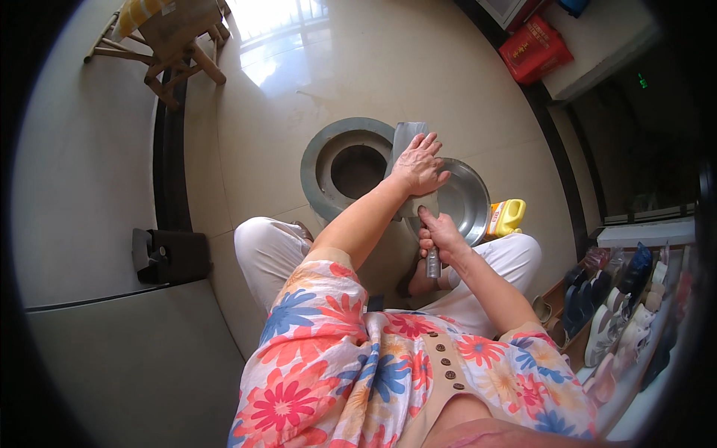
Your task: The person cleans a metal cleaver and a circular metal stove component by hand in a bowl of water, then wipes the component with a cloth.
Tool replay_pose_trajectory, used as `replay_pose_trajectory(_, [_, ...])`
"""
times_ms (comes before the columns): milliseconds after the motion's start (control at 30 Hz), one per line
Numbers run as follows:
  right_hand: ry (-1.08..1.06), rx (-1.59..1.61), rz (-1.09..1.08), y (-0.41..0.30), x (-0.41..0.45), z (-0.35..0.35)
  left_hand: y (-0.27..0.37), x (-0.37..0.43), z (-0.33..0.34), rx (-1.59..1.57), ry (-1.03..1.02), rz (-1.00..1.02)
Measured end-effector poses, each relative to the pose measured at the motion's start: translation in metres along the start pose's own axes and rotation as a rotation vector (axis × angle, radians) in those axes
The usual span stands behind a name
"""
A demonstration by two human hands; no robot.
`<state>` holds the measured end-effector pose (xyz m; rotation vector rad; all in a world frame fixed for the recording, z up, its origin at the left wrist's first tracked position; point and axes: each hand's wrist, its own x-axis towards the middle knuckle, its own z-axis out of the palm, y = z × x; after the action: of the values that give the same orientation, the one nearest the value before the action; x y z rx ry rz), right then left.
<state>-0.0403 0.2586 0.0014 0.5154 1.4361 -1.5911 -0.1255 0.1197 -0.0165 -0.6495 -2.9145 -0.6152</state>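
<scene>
My right hand (440,238) grips the ridged metal handle (433,263) of what looks like a cleaver, thumb on its flat blade (419,206). My left hand (420,165) lies flat over the blade's far part, fingers slightly apart, hiding much of it. A long grey slab, probably a whetstone (410,131), sticks out beyond my left fingers. To its left stands a thick-walled round vessel (315,154) with a dark hollow. The shiny metal basin (473,193) is on the right, partly under my hands.
A yellow plastic jug (510,217) stands beside the basin, near my right knee. Several shoes (599,330) fill a rack at the right. A bamboo chair (185,56) is at the far left, a red bag (536,49) at the far right. A dark box (176,256) sits left of my knee.
</scene>
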Motion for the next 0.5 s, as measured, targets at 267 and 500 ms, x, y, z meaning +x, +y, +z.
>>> replay_pose_trajectory(267, [-0.039, 0.053, 0.052, 0.023, -0.027, -0.006, 0.019, -0.025, 0.013, -0.038, 0.013, 0.003])
replay_pose_trajectory(500, [-0.031, 0.019, -0.012, 0.001, 0.004, -0.002, -0.006, 0.002, 0.006, -0.039, 0.041, 0.023])
